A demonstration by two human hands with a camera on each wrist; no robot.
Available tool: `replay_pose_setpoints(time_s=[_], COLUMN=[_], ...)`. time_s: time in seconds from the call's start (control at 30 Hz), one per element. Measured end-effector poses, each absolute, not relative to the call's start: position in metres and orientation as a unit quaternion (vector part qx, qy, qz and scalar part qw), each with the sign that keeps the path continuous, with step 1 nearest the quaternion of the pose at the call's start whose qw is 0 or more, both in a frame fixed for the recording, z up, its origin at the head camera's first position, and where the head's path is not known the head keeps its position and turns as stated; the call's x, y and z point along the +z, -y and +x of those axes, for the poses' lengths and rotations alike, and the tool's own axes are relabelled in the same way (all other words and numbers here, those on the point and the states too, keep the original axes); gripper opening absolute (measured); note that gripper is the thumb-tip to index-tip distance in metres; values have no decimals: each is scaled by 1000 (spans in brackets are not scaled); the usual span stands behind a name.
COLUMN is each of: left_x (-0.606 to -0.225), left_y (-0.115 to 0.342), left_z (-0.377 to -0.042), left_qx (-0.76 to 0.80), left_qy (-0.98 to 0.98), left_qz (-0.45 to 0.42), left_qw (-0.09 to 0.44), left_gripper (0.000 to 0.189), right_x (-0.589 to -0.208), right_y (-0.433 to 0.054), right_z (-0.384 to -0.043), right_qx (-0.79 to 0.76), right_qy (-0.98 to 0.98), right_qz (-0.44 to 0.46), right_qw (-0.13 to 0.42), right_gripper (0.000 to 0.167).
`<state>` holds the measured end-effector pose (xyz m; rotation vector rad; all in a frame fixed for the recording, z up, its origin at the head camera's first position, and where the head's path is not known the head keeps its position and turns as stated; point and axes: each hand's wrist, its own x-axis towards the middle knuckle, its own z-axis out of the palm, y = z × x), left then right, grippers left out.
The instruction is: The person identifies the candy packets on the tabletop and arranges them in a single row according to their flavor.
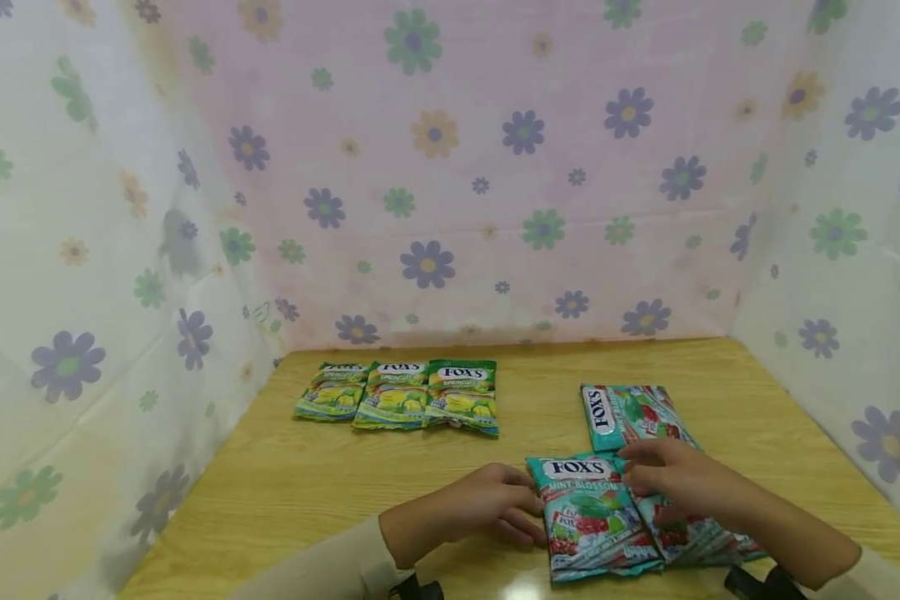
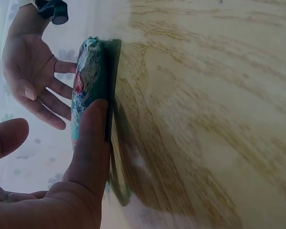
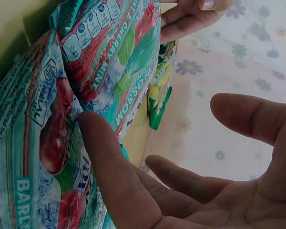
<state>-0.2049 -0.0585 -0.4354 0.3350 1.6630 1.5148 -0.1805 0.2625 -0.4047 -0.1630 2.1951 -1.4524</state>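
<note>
A teal Fox's Mint Blossom candy bag lies flat near the front of the table. My left hand is at its left side, with extended fingers at the edge in the left wrist view. A second teal candy bag lies against its right side, partly hidden under my right hand. In the right wrist view, a right fingertip touches the seam where these bags meet, and the thumb stands apart. Behind them a third Mint Blossom bag lies turned sideways.
Three green and yellow Fox's Springtea bags lie side by side, slightly overlapping, at the back left of the wooden table. Flower-printed cloth stands around the back and both sides.
</note>
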Motion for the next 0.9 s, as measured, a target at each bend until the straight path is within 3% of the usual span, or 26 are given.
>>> replay_pose_setpoints(time_s=[0.4,0.7,0.9], left_x=[-437,-442,-439], left_y=[60,73,79], left_z=[-204,-209,-210], left_qx=[619,626,614], left_qy=[-654,-673,-682], left_qz=[129,112,108], left_qw=[416,377,382], left_gripper=[55,63,65], right_x=[-411,-418,-419], right_y=[-244,-232,-230], right_z=[-175,-177,-179], right_qx=[-516,-553,-530], right_qy=[-821,-791,-813], right_qz=[-64,-91,-57], right_qw=[238,244,232], right_gripper=[61,62,63])
